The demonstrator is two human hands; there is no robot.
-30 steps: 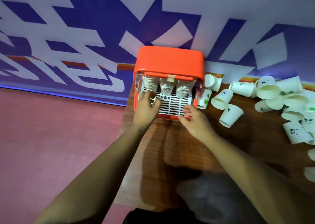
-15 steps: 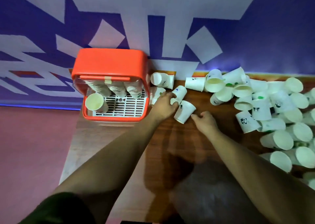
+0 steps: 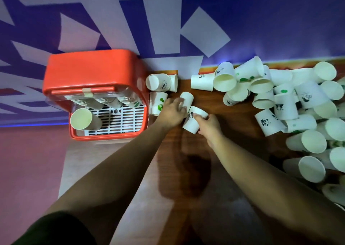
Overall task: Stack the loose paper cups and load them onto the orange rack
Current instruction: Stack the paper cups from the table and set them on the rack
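The orange rack [image 3: 93, 71] stands at the table's left end, with stacked cups hanging under its lid and one cup [image 3: 84, 119] lying on its white grid, mouth toward me. Just right of the rack my left hand [image 3: 172, 112] curls around a small white cup [image 3: 187, 98]. My right hand [image 3: 209, 126] grips a panda-print cup [image 3: 194, 120] lying on its side beside it. The two hands nearly touch. Several loose paper cups [image 3: 280, 99] lie heaped on the right of the table.
Three more cups [image 3: 161, 82] lie against the rack's right side. The wooden table [image 3: 186, 160] ends at a pale strip on the left, with pink floor [image 3: 28, 170] beyond. A purple-and-white wall [image 3: 186, 20] runs along the table's far edge.
Both hands left the rack's front and moved right to the loose cups. The left hand has closed on one cup, and the right hand has taken hold of the panda-print cup.
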